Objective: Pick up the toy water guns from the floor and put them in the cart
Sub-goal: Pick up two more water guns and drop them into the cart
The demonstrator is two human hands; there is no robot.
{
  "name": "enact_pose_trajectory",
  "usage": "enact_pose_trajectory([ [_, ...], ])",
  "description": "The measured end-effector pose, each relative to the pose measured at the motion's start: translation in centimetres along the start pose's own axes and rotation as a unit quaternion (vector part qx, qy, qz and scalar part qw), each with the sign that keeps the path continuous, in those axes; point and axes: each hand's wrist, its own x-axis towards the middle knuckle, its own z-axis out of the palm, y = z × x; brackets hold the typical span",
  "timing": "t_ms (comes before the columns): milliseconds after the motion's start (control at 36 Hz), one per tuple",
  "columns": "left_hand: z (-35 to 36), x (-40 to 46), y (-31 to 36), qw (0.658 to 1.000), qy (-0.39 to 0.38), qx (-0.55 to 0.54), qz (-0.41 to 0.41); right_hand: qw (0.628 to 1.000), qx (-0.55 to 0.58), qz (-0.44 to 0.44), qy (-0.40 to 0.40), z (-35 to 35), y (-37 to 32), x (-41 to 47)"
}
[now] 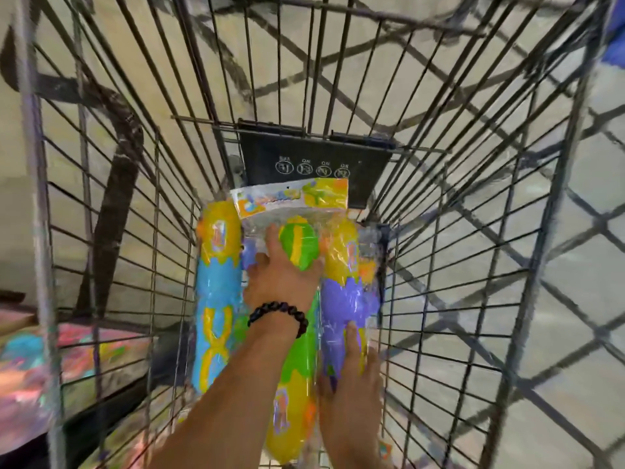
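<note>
I look down into a wire shopping cart [449, 231]. Three toy water guns in clear plastic packs lie lengthwise on its bottom: a blue and yellow one [216, 299] on the left, a green and yellow one [299, 247] in the middle, and a purple and yellow one [345, 292] on the right. My left hand [280, 275], with a black bead bracelet on the wrist, grips the green gun's far end. My right hand [353, 370] rests with straight fingers on the near part of the purple gun's pack.
A black plastic flap with white symbols [314, 160] hangs at the cart's far end, just beyond the pack's printed header card [291, 198]. Outside the cart's left wall, more colourful packs [23, 367] lie blurred on the floor. Pale tiled floor shows through the wires.
</note>
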Motion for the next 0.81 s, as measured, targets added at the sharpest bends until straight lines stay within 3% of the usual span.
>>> enact_pose_trajectory([
  [139, 0.8, 0.2, 0.4, 0.999, 0.036, 0.012, 0.003, 0.999, 0.027, 0.002, -0.02, -1.0, -0.1, 0.1],
  [306, 2.5, 1.0, 0.5, 0.999, 0.052, 0.007, 0.005, 0.988, 0.148, -0.013, 0.044, -0.9, -1.8, 1.3],
  [556, 2.4, 1.1, 0.6, 0.997, 0.066, -0.007, 0.039, 0.986, 0.154, -0.052, 0.032, -1.5, -2.5, 5.2],
  [806, 1.0, -2.0, -2.7, 0.991, 0.029, -0.021, 0.129, 0.984, 0.164, -0.073, 0.018, -2.2, -2.2, 7.1],
])
